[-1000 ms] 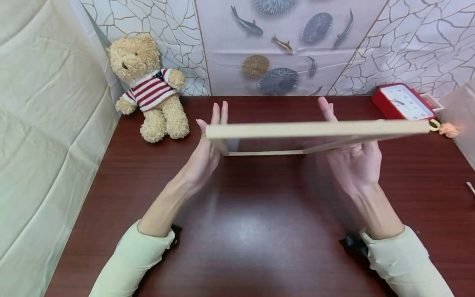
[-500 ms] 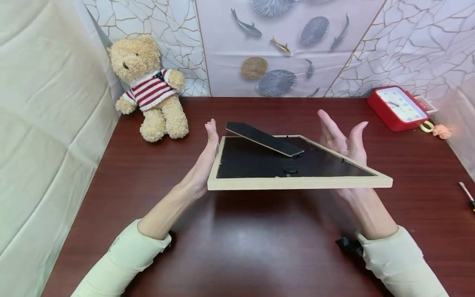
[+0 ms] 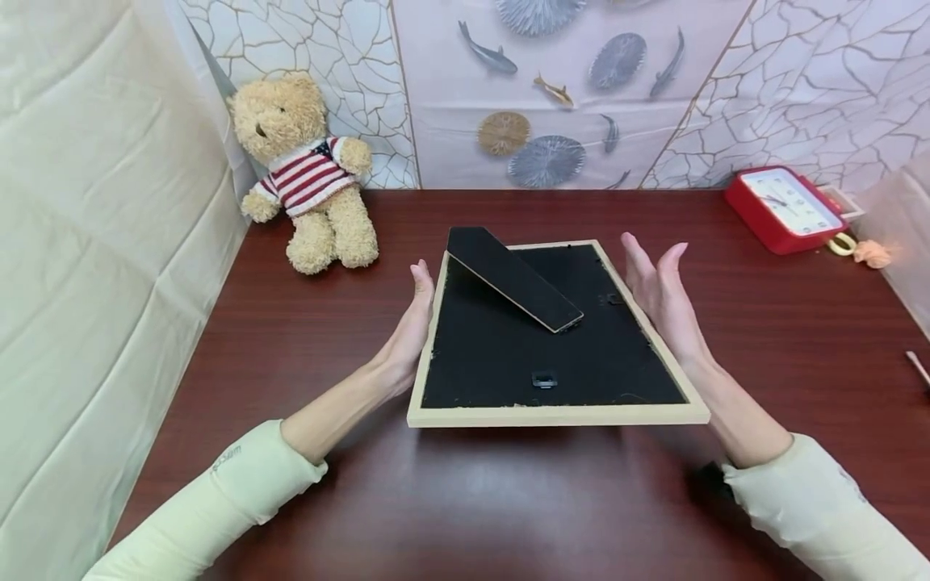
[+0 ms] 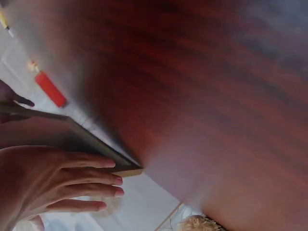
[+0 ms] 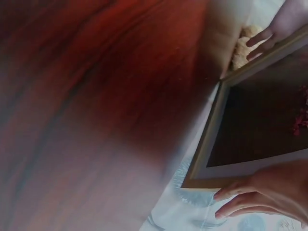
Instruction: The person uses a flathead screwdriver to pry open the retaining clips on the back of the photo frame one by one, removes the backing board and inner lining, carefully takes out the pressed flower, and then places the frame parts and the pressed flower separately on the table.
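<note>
A light wooden picture frame (image 3: pixel 558 416), its black back facing up, is held above the table between two hands; a black stand flap (image 3: pixel 508 278) sticks up from it. My left hand (image 3: pixel 407 339) presses flat on the left edge, fingers straight, as the left wrist view also shows the hand (image 4: pixel 62 183). My right hand (image 3: pixel 668 307) lies along the right edge with thumb and fingers spread. In the right wrist view, the front of the picture frame (image 5: pixel 204 144) shows a pale mat and dark picture with red marks, above the right hand (image 5: pixel 269 192).
A teddy bear (image 3: pixel 312 173) in a striped sweater leans at the back left. A red clock (image 3: pixel 785 210) stands at the back right, an orange thing (image 3: pixel 872 253) beside it. Part of a thin tool (image 3: pixel 919 367) lies at the right edge of the dark red table (image 3: pixel 494 516).
The picture frame has turned from nearly edge-on to back side up, its near edge coming lower towards me. Both hands have moved with it, staying at its sides.
</note>
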Demonstrator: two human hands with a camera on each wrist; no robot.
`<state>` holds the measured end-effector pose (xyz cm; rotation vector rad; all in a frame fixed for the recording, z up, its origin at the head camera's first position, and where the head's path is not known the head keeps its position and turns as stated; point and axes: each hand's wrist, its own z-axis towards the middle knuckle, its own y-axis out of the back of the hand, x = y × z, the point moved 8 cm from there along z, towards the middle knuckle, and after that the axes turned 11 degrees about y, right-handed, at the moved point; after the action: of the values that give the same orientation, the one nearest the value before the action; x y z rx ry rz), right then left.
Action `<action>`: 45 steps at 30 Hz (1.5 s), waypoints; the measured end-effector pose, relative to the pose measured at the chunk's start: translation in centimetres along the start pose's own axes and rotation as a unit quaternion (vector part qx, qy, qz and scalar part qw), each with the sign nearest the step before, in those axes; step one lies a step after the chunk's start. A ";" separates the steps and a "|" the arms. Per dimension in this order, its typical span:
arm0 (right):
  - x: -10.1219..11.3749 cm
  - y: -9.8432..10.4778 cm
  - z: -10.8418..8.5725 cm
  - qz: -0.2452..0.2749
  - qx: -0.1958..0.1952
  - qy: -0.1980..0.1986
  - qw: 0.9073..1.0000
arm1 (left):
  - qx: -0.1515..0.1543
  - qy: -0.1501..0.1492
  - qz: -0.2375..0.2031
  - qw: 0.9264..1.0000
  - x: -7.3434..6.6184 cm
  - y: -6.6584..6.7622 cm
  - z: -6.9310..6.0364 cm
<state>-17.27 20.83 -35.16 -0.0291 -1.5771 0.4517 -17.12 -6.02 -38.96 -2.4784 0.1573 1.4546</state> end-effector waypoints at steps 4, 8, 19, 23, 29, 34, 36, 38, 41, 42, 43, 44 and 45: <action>-1.1 0.7 0.2 -0.044 -0.005 0.001 0.999 | -0.008 -0.012 0.020 1.000 0.5 0.0 0.8; -2.7 1.2 -0.3 -0.066 -0.014 -0.018 0.998 | -0.021 -0.049 0.068 0.996 0.4 0.0 1.6; -4.9 2.1 -0.6 -0.177 -0.048 -0.030 0.983 | -0.019 -0.066 0.180 0.981 2.1 -0.5 3.1; -6.0 3.8 0.1 -0.244 -0.033 -0.012 0.969 | -0.041 -0.075 0.224 0.971 2.1 -0.9 3.6; -4.2 3.0 0.4 -0.360 -0.014 0.012 0.933 | -0.059 -0.119 0.276 0.952 1.0 -1.6 3.8; -2.8 2.5 1.0 -0.403 -0.009 0.020 0.915 | -0.076 -0.136 0.296 0.942 0.7 -2.0 4.7; -2.6 2.7 1.2 -0.418 -0.007 0.023 0.908 | -0.084 -0.140 0.302 0.939 0.6 -2.1 5.1; -2.4 2.8 1.4 -0.435 -0.006 0.027 0.900 | -0.091 -0.142 0.312 0.935 0.3 -2.3 5.3; -2.1 2.9 1.7 -0.455 -0.002 0.033 0.890 | -0.100 -0.140 0.322 0.931 0.0 -2.6 5.5; -2.0 2.8 1.8 -0.459 0.000 0.037 0.888 | -0.103 -0.136 0.325 0.930 -0.1 -2.7 5.6; -1.8 2.7 1.9 -0.462 0.001 0.038 0.886 | -0.105 -0.131 0.329 0.929 -0.2 -2.8 5.6; -1.7 2.6 2.0 -0.465 0.002 0.037 0.885 | -0.108 -0.125 0.334 0.928 -0.3 -2.8 5.7; -1.6 2.5 2.1 -0.464 0.004 0.036 0.885 | -0.111 -0.118 0.336 0.928 -0.4 -2.9 5.7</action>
<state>-19.81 22.11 -37.41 0.6864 -1.3310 -0.2999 -21.47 -1.66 -40.74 -2.5116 0.9166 2.1201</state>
